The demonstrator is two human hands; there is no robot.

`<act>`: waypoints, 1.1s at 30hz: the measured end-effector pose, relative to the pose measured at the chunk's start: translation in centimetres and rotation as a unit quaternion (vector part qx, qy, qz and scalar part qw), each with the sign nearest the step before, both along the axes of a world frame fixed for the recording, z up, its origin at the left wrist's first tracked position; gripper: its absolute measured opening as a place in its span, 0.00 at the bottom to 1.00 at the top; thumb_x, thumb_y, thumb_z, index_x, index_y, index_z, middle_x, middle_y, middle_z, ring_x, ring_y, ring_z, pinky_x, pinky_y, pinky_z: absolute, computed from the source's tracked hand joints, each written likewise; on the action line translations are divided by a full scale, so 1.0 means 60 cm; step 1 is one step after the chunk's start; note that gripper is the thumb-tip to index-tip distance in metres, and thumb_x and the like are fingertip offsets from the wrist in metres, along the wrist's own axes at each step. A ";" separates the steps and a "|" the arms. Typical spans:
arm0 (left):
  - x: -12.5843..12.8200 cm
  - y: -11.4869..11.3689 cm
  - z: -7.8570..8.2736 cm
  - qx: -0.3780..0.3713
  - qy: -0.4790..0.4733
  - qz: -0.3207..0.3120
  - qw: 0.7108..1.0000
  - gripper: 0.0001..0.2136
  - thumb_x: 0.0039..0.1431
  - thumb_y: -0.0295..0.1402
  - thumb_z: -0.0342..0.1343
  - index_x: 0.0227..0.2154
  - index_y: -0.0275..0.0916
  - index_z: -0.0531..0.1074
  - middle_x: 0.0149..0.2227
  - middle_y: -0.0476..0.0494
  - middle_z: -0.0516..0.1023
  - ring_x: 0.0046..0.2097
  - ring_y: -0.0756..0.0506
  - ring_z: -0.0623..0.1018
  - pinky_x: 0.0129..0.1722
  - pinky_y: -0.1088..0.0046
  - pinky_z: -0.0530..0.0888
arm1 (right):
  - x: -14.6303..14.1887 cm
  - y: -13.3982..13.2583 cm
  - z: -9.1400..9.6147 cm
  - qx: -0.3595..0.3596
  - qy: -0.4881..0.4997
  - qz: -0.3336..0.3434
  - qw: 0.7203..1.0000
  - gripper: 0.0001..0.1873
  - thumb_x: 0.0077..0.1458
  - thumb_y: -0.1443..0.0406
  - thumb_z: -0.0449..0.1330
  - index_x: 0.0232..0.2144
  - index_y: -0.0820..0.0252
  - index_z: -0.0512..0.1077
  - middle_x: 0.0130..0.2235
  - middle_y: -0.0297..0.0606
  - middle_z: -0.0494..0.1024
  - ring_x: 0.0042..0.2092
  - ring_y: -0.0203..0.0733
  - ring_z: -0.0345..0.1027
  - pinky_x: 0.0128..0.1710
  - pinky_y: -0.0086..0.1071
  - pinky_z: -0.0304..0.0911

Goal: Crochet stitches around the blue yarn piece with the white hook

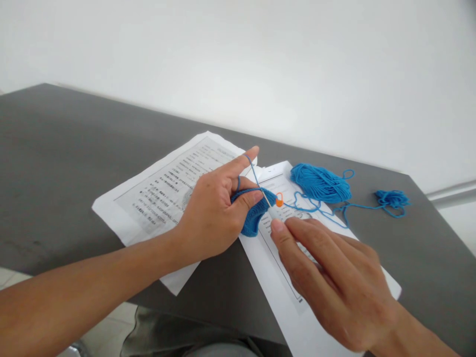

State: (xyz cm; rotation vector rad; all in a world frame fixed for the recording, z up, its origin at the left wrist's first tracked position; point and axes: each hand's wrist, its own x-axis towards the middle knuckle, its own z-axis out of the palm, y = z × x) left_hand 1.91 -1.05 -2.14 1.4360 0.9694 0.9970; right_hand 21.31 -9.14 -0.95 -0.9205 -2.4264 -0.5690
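The left hand (211, 213) clamps a blue crocheted piece (253, 220) between thumb and middle finger. Its raised index finger carries the yarn strand (250, 163). A thin crochet hook (266, 197) pokes out just past the thumb tip, with an orange stitch marker (279, 199) beside it. The right hand (334, 277) lies flat on a printed sheet (286, 297), fingers straight and close together, gripping nothing, with its fingertips just short of the hook. The yarn ball (320, 182) sits beyond them.

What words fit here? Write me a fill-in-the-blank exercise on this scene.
1. The left hand pinches a small knitted yarn piece coloured ____.
2. The plastic clip marker on its edge is ____.
3. The right hand rests flat on a printed white sheet of ____.
Missing words: blue; orange; paper.
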 end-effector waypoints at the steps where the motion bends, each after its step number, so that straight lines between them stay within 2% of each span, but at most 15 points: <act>1: 0.000 0.001 0.000 0.002 0.004 -0.002 1.000 0.35 0.61 0.29 0.67 0.72 0.41 0.69 0.36 0.47 0.90 0.30 0.47 0.78 0.30 0.72 0.72 | 0.001 0.001 0.000 0.002 -0.002 0.000 1.000 0.16 0.71 0.74 0.48 0.49 0.74 0.75 0.36 0.50 0.84 0.31 0.44 0.74 0.26 0.37 0.70; 7: 0.001 0.006 -0.001 0.045 0.061 -0.010 0.997 0.34 0.62 0.29 0.64 0.72 0.37 0.69 0.34 0.48 0.88 0.27 0.48 0.75 0.29 0.72 0.71 | 0.008 0.002 0.006 0.004 -0.050 0.018 0.999 0.16 0.73 0.73 0.48 0.49 0.74 0.75 0.38 0.51 0.86 0.34 0.48 0.77 0.27 0.39 0.71; 13: 0.003 0.010 -0.004 0.075 0.107 -0.028 0.991 0.33 0.63 0.27 0.61 0.72 0.33 0.69 0.34 0.46 0.87 0.28 0.50 0.74 0.27 0.74 0.70 | 0.013 0.009 0.027 -0.022 -0.075 0.042 0.996 0.18 0.72 0.73 0.47 0.44 0.73 0.78 0.35 0.49 0.86 0.31 0.48 0.77 0.23 0.40 0.70; 17: 0.000 0.015 -0.003 0.072 0.114 -0.060 0.989 0.33 0.64 0.28 0.61 0.72 0.34 0.69 0.37 0.44 0.89 0.29 0.50 0.73 0.28 0.74 0.71 | 0.025 0.010 0.034 -0.042 -0.080 0.062 0.994 0.20 0.73 0.74 0.46 0.42 0.71 0.78 0.36 0.49 0.86 0.32 0.48 0.78 0.27 0.41 0.72; 19: -0.003 0.018 -0.001 0.067 0.107 -0.081 0.989 0.33 0.63 0.27 0.62 0.72 0.35 0.69 0.36 0.43 0.89 0.28 0.51 0.72 0.28 0.74 0.69 | 0.037 0.009 0.031 -0.059 -0.045 0.066 0.995 0.17 0.73 0.73 0.49 0.44 0.70 0.78 0.36 0.48 0.86 0.34 0.47 0.79 0.30 0.41 0.73; 21: -0.005 0.019 0.001 0.051 0.083 -0.104 0.990 0.33 0.62 0.26 0.63 0.71 0.34 0.70 0.35 0.43 0.89 0.26 0.51 0.71 0.26 0.75 0.67 | 0.049 0.008 0.025 -0.080 0.021 0.056 0.995 0.10 0.72 0.73 0.56 0.47 0.67 0.78 0.39 0.45 0.86 0.36 0.44 0.80 0.32 0.37 0.75; 24: -0.006 0.019 0.002 0.009 0.021 -0.132 0.991 0.33 0.60 0.25 0.65 0.70 0.33 0.72 0.34 0.43 0.88 0.27 0.51 0.75 0.26 0.76 0.68 | 0.062 0.009 0.015 -0.120 0.169 0.033 0.978 0.10 0.67 0.73 0.64 0.49 0.59 0.80 0.40 0.41 0.87 0.38 0.44 0.83 0.33 0.36 0.77; 26: -0.007 0.018 0.001 -0.018 -0.013 -0.145 0.989 0.32 0.60 0.25 0.66 0.69 0.34 0.73 0.34 0.43 0.89 0.30 0.49 0.80 0.29 0.75 0.71 | 0.065 0.012 0.009 -0.182 0.298 0.044 0.936 0.14 0.65 0.74 0.66 0.48 0.55 0.83 0.33 0.37 0.86 0.33 0.44 0.82 0.30 0.38 0.77; 28: -0.007 0.019 -0.001 -0.039 -0.037 -0.154 0.987 0.32 0.60 0.26 0.67 0.68 0.36 0.74 0.35 0.42 0.89 0.32 0.46 0.84 0.31 0.74 0.74 | 0.064 0.016 0.005 -0.261 0.421 0.059 0.867 0.13 0.64 0.73 0.67 0.47 0.54 0.85 0.27 0.34 0.82 0.25 0.41 0.77 0.25 0.37 0.74; 31: -0.007 0.019 -0.004 -0.060 -0.066 -0.156 0.984 0.31 0.59 0.26 0.68 0.67 0.39 0.76 0.36 0.42 0.90 0.35 0.44 0.87 0.32 0.73 0.77 | 0.059 0.025 -0.003 -0.383 0.568 0.054 0.726 0.04 0.65 0.65 0.70 0.41 0.53 0.86 0.27 0.33 0.83 0.19 0.37 0.73 0.16 0.31 0.69; 33: -0.006 0.018 -0.004 -0.064 -0.081 -0.148 0.984 0.30 0.58 0.26 0.69 0.65 0.39 0.78 0.36 0.42 0.90 0.35 0.45 0.87 0.32 0.74 0.76 | 0.054 0.031 -0.008 -0.454 0.633 0.049 0.626 0.04 0.62 0.61 0.72 0.37 0.54 0.85 0.27 0.32 0.83 0.17 0.35 0.71 0.12 0.26 0.65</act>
